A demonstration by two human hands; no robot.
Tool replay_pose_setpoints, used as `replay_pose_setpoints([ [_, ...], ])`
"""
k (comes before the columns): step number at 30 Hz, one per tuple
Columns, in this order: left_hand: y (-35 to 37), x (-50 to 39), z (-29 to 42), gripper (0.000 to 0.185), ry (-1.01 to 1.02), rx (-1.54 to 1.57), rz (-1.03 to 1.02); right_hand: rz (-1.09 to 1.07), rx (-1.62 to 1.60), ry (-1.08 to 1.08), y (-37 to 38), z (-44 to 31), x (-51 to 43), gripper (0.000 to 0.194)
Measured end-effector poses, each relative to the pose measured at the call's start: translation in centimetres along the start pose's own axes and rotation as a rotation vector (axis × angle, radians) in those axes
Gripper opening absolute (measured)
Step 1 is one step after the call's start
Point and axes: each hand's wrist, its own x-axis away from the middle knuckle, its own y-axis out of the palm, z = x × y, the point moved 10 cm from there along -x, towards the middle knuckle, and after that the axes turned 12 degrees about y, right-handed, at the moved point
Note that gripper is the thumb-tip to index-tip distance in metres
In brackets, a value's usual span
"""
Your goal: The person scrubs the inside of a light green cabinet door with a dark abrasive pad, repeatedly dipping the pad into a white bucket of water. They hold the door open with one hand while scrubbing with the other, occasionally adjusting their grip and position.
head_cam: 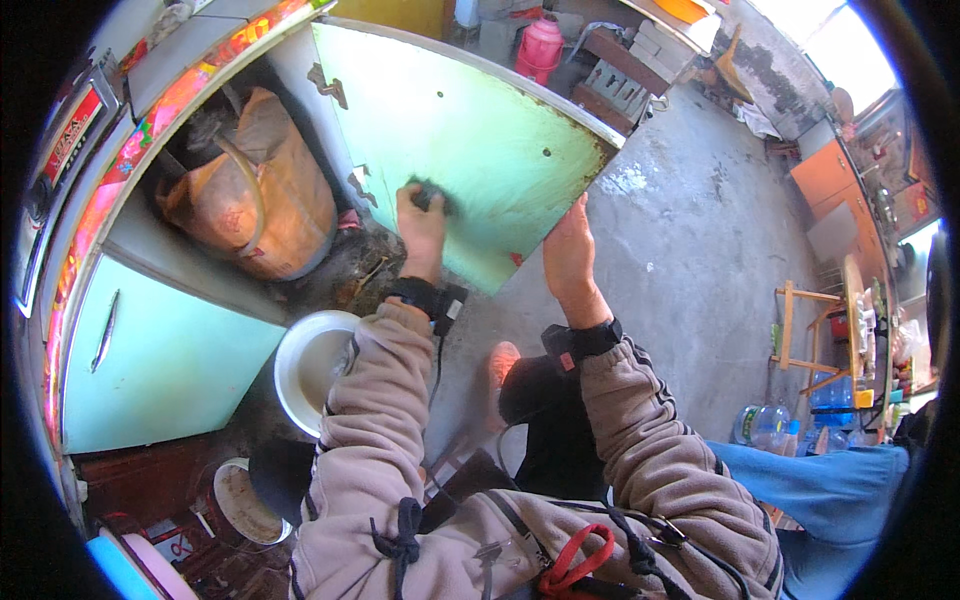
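Note:
An open pale green cabinet door (pixel 457 127) stretches before me, with rust-brown stains along its outer edge and metal hinges (pixel 327 85) at its left side. My left hand (pixel 421 229) presses a dark scouring pad (pixel 429 196) against the door's inner face, low and near the hinge side. Greyish smears surround the pad. At the door's free edge is my right hand (pixel 568 251), gripping it with some fingers hidden behind. Below my left forearm stands a white bucket (pixel 289 375) of cloudy liquid, partly covered by the sleeve.
Inside the cabinet is a bulky orange-brown wrapped container (pixel 277 187) with a hose. A second green door (pixel 157 360) is at left. A small tub (pixel 244 499) sits lower left. Another person's jeans-clad leg (pixel 817 480), water bottles (pixel 761 424) and a folding table (pixel 853 322) are at right.

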Motion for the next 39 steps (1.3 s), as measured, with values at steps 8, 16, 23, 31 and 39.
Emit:
replay_pose_setpoints([
  [8, -0.9, -0.9, 12.8, 0.036, 0.548, 0.138, 0.051, -0.040, 0.055, -0.048, 0.5, -0.5, 0.3, 0.046],
  [16, -2.9, -5.4, -4.9, 0.033, -0.063, -0.101, 0.013, -0.058, -0.024, -0.079, 0.5, -0.4, 0.5, 0.047],
  [23, -3.9, -7.1, 12.9, 0.037, 0.648, 0.103, 0.130, -0.069, 0.001, -0.061, -0.2, 0.1, 0.0, 0.048],
  [31, -4.6, -9.3, -5.9, 0.034, -0.276, 0.018, 0.002, 0.068, -0.018, -0.012, -1.1, 0.7, 0.1, 0.048],
  [39, -5.9, -10.2, 13.0, 0.033, 0.711, 0.063, 0.199, -0.078, 0.014, 0.006, 0.5, 0.4, 0.6, 0.048],
])
